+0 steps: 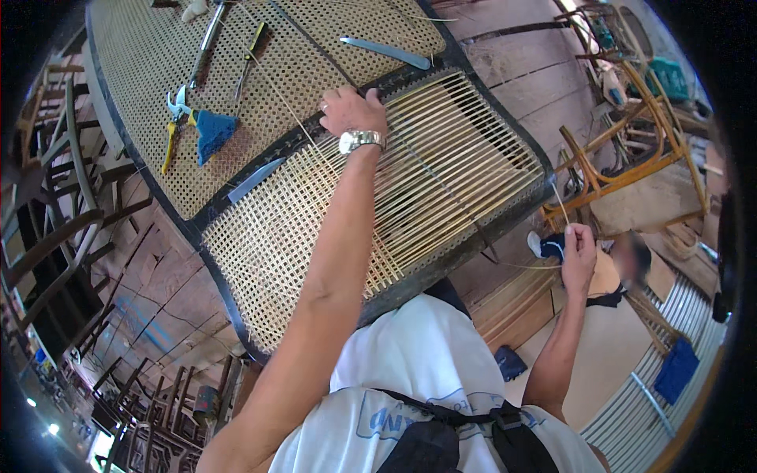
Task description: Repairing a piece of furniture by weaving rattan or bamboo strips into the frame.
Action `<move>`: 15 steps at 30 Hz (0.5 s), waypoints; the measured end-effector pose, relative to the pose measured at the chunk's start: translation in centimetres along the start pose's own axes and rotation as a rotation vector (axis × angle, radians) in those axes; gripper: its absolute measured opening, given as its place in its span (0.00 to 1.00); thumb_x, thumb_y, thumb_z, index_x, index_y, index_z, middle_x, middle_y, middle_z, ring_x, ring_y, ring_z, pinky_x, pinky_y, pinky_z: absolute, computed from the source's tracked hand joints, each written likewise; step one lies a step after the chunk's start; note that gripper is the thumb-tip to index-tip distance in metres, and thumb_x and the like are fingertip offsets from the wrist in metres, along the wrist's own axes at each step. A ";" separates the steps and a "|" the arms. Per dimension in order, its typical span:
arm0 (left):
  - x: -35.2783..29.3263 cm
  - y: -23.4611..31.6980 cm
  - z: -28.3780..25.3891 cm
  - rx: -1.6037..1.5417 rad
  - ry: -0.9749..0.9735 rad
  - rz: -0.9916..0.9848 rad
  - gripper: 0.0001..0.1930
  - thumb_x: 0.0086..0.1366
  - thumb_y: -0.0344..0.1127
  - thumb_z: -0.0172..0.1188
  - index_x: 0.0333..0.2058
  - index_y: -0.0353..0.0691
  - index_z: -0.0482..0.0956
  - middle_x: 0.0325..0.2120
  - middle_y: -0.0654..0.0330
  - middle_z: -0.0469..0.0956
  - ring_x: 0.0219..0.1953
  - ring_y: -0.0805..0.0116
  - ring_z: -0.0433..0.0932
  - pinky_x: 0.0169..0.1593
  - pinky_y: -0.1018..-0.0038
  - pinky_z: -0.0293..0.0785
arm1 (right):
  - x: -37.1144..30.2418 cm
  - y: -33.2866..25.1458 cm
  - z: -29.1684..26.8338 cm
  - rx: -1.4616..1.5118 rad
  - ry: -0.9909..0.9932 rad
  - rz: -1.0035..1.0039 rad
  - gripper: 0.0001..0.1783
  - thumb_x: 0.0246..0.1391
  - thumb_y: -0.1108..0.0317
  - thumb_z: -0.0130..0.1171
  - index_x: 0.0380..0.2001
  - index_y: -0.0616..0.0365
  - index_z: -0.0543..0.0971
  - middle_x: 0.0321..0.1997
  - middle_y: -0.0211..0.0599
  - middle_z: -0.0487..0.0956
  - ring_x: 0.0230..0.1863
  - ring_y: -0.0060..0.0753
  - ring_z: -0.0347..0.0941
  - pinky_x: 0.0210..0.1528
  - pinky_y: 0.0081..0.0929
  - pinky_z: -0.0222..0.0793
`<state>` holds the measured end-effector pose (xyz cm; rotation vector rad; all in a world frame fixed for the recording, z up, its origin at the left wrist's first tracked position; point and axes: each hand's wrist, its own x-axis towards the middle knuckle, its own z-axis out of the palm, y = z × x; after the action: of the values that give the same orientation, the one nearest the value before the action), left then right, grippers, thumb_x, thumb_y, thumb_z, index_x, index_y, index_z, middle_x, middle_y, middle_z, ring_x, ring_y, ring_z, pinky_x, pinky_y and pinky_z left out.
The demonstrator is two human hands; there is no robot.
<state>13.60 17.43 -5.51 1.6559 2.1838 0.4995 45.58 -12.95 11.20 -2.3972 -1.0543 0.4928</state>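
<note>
In front of me lies a dark wooden frame (465,251) with a half-woven cane panel (276,236). Its right part has only parallel strands. A long thin dark strip (313,46) runs diagonally across the far panel and on between the strands. My left hand (352,112), wearing a metal watch, is closed around this strip at the middle rail; its fingertips are partly hidden. Off the frame's right side, my right hand (579,251) pinches a thin cane strand (524,266). The strand curves back to the strip's near end.
On the far cane panel (150,79) lie pruning shears (180,110), a blue cloth (214,135), a hammer-like tool (206,39), an awl (252,49) and a flat grey blade (386,52). Another blade (256,180) rests near the middle rail. Chair frames (631,169) and another person (619,268) are at right.
</note>
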 end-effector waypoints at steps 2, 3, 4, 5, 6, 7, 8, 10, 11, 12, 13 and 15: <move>0.0 0.5 0.7 -0.013 0.021 -0.078 0.18 0.64 0.49 0.63 0.44 0.41 0.82 0.47 0.52 0.74 0.52 0.53 0.74 0.50 0.54 0.70 | 0.9 -2.2 1.3 -0.019 -0.039 -0.080 0.10 0.68 0.64 0.56 0.41 0.62 0.78 0.33 0.27 0.75 0.35 0.20 0.68 0.40 0.23 0.67; 0.1 0.8 1.0 -0.005 0.070 -0.108 0.16 0.64 0.47 0.63 0.42 0.41 0.82 0.46 0.52 0.74 0.51 0.53 0.74 0.49 0.54 0.70 | 1.1 -3.2 1.9 0.058 -0.083 -0.070 0.10 0.68 0.64 0.56 0.40 0.61 0.78 0.32 0.26 0.73 0.33 0.20 0.67 0.38 0.23 0.66; 0.0 1.0 1.3 0.004 0.120 -0.137 0.14 0.64 0.45 0.63 0.39 0.41 0.82 0.45 0.52 0.74 0.50 0.53 0.75 0.48 0.54 0.70 | 1.4 -3.5 2.4 0.135 -0.128 -0.059 0.10 0.68 0.64 0.56 0.39 0.61 0.78 0.31 0.25 0.72 0.32 0.19 0.65 0.36 0.22 0.65; 0.1 1.5 1.2 -0.002 0.087 -0.167 0.14 0.64 0.45 0.63 0.41 0.41 0.82 0.46 0.52 0.73 0.51 0.52 0.75 0.49 0.54 0.70 | 2.0 -3.4 3.0 0.103 -0.131 -0.119 0.09 0.68 0.64 0.57 0.38 0.60 0.77 0.30 0.24 0.70 0.30 0.16 0.63 0.33 0.20 0.62; 0.1 2.0 1.0 0.009 0.096 -0.166 0.14 0.64 0.45 0.63 0.41 0.41 0.82 0.46 0.52 0.73 0.51 0.52 0.75 0.49 0.54 0.70 | 2.4 -3.4 3.4 0.116 -0.137 -0.121 0.09 0.68 0.64 0.57 0.38 0.60 0.77 0.30 0.24 0.70 0.30 0.16 0.63 0.33 0.20 0.62; 0.0 2.4 0.9 -0.047 0.080 -0.242 0.15 0.64 0.45 0.64 0.42 0.41 0.81 0.46 0.52 0.73 0.51 0.52 0.75 0.50 0.54 0.71 | 2.7 -3.8 3.8 0.141 -0.177 -0.135 0.09 0.68 0.65 0.57 0.38 0.60 0.77 0.30 0.24 0.70 0.30 0.15 0.62 0.33 0.19 0.62; -0.1 2.8 0.7 -0.104 0.065 -0.321 0.16 0.64 0.46 0.64 0.43 0.42 0.81 0.46 0.52 0.73 0.52 0.52 0.75 0.50 0.54 0.71 | 3.1 -4.1 4.2 0.164 -0.218 -0.151 0.08 0.67 0.66 0.57 0.38 0.60 0.77 0.30 0.23 0.70 0.29 0.15 0.62 0.32 0.18 0.61; 0.0 3.5 0.3 -0.084 0.014 -0.357 0.18 0.64 0.48 0.64 0.45 0.42 0.80 0.48 0.52 0.73 0.52 0.51 0.75 0.52 0.53 0.71 | 3.6 -4.6 4.9 0.231 -0.268 -0.140 0.07 0.67 0.68 0.57 0.38 0.60 0.77 0.29 0.22 0.70 0.29 0.14 0.62 0.32 0.17 0.60; -0.1 3.8 0.2 -0.074 -0.017 -0.383 0.18 0.65 0.48 0.64 0.45 0.42 0.80 0.49 0.52 0.73 0.52 0.51 0.75 0.53 0.52 0.71 | 3.9 -4.6 5.0 0.286 -0.317 -0.120 0.06 0.67 0.68 0.57 0.38 0.60 0.77 0.29 0.22 0.70 0.29 0.14 0.62 0.32 0.17 0.61; -0.1 4.2 0.2 -0.064 -0.048 -0.410 0.18 0.65 0.48 0.64 0.45 0.41 0.80 0.49 0.51 0.73 0.52 0.50 0.76 0.53 0.52 0.71 | 4.3 -4.5 5.1 0.340 -0.366 -0.099 0.06 0.67 0.68 0.57 0.38 0.60 0.77 0.29 0.22 0.69 0.29 0.14 0.61 0.32 0.18 0.61; -0.2 4.5 0.2 -0.049 -0.063 -0.413 0.17 0.66 0.47 0.62 0.45 0.41 0.81 0.50 0.50 0.73 0.52 0.50 0.76 0.54 0.51 0.71 | 4.7 -4.1 5.4 0.350 -0.376 -0.142 0.05 0.67 0.69 0.57 0.38 0.60 0.76 0.29 0.22 0.69 0.29 0.14 0.62 0.32 0.18 0.61; -0.2 4.9 0.4 -0.041 -0.064 -0.419 0.16 0.67 0.45 0.62 0.45 0.41 0.81 0.50 0.50 0.73 0.52 0.50 0.76 0.54 0.51 0.71 | 5.2 -4.0 5.6 0.362 -0.411 -0.161 0.05 0.67 0.69 0.57 0.38 0.60 0.77 0.29 0.22 0.70 0.29 0.14 0.62 0.32 0.18 0.61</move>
<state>17.93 18.55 -3.51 1.1284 2.3635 0.3622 43.79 -5.07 8.10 -1.9191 -1.1939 1.0503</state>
